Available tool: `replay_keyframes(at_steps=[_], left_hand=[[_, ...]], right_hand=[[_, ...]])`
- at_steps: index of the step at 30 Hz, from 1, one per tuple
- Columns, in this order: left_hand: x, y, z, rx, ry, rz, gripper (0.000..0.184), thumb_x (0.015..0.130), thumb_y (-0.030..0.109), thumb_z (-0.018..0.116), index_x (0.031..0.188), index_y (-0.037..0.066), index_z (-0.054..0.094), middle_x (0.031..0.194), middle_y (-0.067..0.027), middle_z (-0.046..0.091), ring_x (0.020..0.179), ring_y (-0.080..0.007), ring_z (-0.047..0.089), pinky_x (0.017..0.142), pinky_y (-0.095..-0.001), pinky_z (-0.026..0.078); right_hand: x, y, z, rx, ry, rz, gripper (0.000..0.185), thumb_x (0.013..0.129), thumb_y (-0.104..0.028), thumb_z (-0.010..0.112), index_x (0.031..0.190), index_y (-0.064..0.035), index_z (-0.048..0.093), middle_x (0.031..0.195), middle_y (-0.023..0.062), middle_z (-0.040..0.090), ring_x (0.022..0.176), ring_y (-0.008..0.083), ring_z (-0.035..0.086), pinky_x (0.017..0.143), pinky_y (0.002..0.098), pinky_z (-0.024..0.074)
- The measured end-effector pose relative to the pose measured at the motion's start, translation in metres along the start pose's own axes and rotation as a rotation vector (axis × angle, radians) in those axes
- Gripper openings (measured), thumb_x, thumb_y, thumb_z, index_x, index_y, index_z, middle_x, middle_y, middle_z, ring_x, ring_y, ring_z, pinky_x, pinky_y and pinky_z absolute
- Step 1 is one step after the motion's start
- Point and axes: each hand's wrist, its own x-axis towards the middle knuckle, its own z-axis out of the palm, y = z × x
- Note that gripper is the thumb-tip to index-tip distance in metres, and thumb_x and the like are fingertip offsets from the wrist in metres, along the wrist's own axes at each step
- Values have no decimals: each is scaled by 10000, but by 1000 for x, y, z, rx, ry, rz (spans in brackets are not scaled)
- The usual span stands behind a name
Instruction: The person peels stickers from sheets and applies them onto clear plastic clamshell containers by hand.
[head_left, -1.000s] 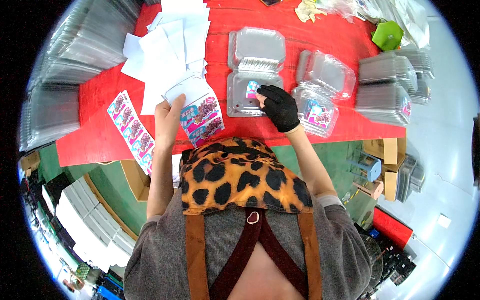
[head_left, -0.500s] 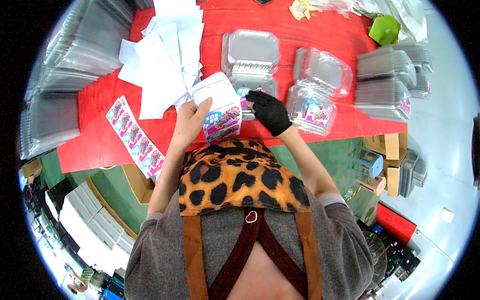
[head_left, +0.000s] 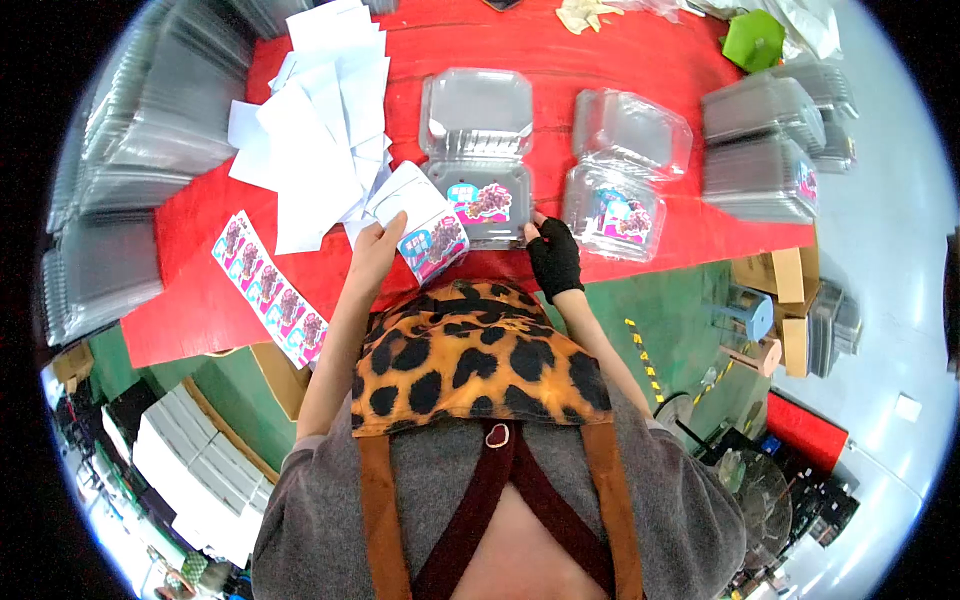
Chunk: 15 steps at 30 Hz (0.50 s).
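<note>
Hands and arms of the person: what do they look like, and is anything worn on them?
The left hand has no glove. The right hand wears a black fabric glove that leaves some fingertips uncovered. Both forearms are bare below short, dark grey fabric sleeves with paler hems.

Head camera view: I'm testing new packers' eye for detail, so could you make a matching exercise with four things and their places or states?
1. Left hand
2. Right hand
3. White papers
4. Green object

A. Near the far right corner of the red table
B. Bare, holding a sticker sheet
C. Loosely heaped, overlapping
D. In a black glove, by the open clear box

Pairs: 1-B, 2-D, 3-C, 4-A
</note>
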Motion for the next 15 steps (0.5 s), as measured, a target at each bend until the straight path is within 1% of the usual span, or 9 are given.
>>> replay_keyframes(at_steps=[1,5,7,8,10,11,12,14,15], left_hand=[[1,-4,2,-13,-8,18,469,932,354,574,800,-91,640,702,-7,574,682,-79,478,589,-284,399],[-9,12,3,147,-75,-22,505,928,372,573,709,-82,605,622,-18,515,635,-83,443,548,-306,377],[-14,25,0,312,-99,-74,520,927,380,571,676,-75,588,594,-26,487,617,-88,430,533,-319,369],[-16,26,0,283,-79,-43,528,927,382,569,668,-78,585,584,-34,482,612,-92,430,531,-325,367],[-19,27,-1,221,-42,18,544,927,386,566,651,-82,578,563,-50,472,602,-100,430,526,-337,363],[-16,27,-7,225,8,-19,477,921,353,582,740,-87,618,634,-60,558,644,-115,495,571,-327,410],[-13,28,-9,38,91,-16,442,920,333,584,786,-86,624,692,-68,588,677,-122,526,598,-320,429],[-7,31,-13,-337,252,-12,381,918,292,588,877,-84,637,808,-85,647,743,-137,587,652,-306,468],[-12,44,-21,-529,139,-56,316,918,226,577,1022,-70,608,989,-105,657,844,-164,632,736,-298,505]], right_hand=[[-2,-1,-2,18,-19,25,366,901,-262,615,1142,13,616,1047,201,624,969,304,616,843,377,482],[-1,-8,-9,-28,-1,-88,300,877,-215,589,1071,8,646,943,219,602,957,379,572,840,430,455],[2,-15,-19,-84,-33,-136,295,888,-227,578,1054,5,655,966,223,614,936,378,590,825,421,466],[4,-20,-25,-113,-50,-161,294,893,-233,573,1046,3,659,977,225,620,926,377,600,817,417,472],[9,-39,-40,2,-107,-17,305,914,-265,553,1018,-4,671,1011,231,626,900,372,623,792,414,483],[10,-44,-45,59,-136,55,315,925,-281,542,1005,-8,677,1029,234,630,888,370,635,780,413,489],[21,-13,-36,311,-254,225,370,944,-319,521,1068,6,647,1076,215,645,872,353,662,786,396,513],[40,-14,-42,1245,-508,673,455,968,-356,509,1202,33,548,1019,152,677,908,248,661,820,366,543],[46,-15,-39,1322,-558,674,467,965,-342,514,1227,44,514,1045,162,664,927,249,657,839,369,541]])
